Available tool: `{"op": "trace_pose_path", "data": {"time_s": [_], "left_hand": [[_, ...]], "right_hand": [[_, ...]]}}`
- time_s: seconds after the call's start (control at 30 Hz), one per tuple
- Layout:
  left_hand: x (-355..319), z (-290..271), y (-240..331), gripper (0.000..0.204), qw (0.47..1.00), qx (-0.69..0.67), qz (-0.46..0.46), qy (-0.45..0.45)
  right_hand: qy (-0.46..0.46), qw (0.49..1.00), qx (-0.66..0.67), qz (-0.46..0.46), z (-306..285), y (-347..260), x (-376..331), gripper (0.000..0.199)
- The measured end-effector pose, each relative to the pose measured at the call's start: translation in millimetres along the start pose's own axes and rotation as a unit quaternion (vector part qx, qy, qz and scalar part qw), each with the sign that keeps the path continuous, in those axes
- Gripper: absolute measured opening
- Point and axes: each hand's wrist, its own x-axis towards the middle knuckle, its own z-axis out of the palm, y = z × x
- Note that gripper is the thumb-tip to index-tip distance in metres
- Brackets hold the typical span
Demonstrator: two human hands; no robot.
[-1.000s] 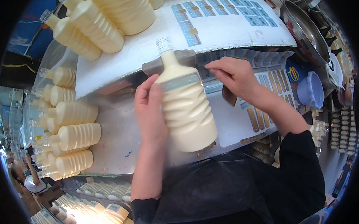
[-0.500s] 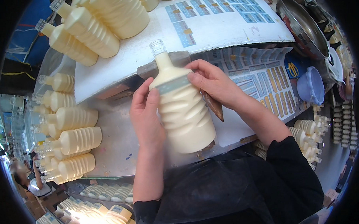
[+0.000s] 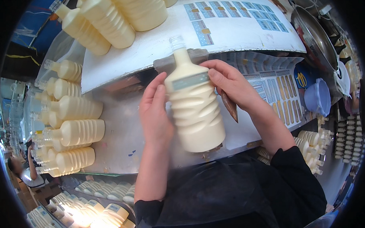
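A ribbed plastic bottle (image 3: 195, 109) full of cream-coloured liquid lies in front of me on the metal table (image 3: 119, 144), neck pointing away. My left hand (image 3: 154, 113) grips its left side. My right hand (image 3: 229, 82) presses a pale blue-grey label strip (image 3: 189, 80) onto the bottle's shoulder with the thumb. A brown pointed piece (image 3: 229, 106) hangs under my right palm.
Several filled cream bottles (image 3: 72, 132) lie in rows at the left, more (image 3: 107, 20) on the white board (image 3: 236, 35) at the back. Sheets of labels (image 3: 278, 86) lie at the right, beside a blue cup (image 3: 316, 97) and a metal pan (image 3: 314, 37). More bottles (image 3: 73, 210) stand below.
My right hand came left from the label sheets to the bottle's shoulder and now presses a label strip there. The bottle stayed in my left hand.
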Motion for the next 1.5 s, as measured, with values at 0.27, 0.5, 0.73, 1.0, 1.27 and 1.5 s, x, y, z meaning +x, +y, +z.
{"op": "trace_pose_path", "data": {"time_s": [0.27, 0.5, 0.73, 1.0, 1.27, 1.5], "left_hand": [[-7, 10, 5, 0.036, 1.000, -0.013, -0.011, -0.015], [-4, 7, 2, 0.038, 0.999, -0.022, -0.023, -0.020], [-5, 8, 2, 0.037, 0.999, -0.014, -0.018, -0.023], [-9, -3, -2, 0.039, 0.999, -0.024, -0.026, -0.024], [-15, 2, 5, 0.037, 0.997, -0.037, -0.034, -0.052], [-7, 8, -3, 0.039, 1.000, 0.000, -0.019, -0.024]], "right_hand": [[0.007, 0.999, -0.038, 0.009, 7, -3, 1, 0.037], [0.016, 0.999, -0.037, 0.005, 7, 4, 1, 0.035], [0.037, 0.999, 0.031, 0.007, 16, -4, -1, 0.034], [0.011, 0.998, 0.047, 0.043, -4, -3, -4, 0.040], [0.000, 0.998, 0.032, 0.050, -3, -6, -9, 0.043], [0.034, 0.999, 0.013, 0.027, 13, -10, -2, 0.037]]}}
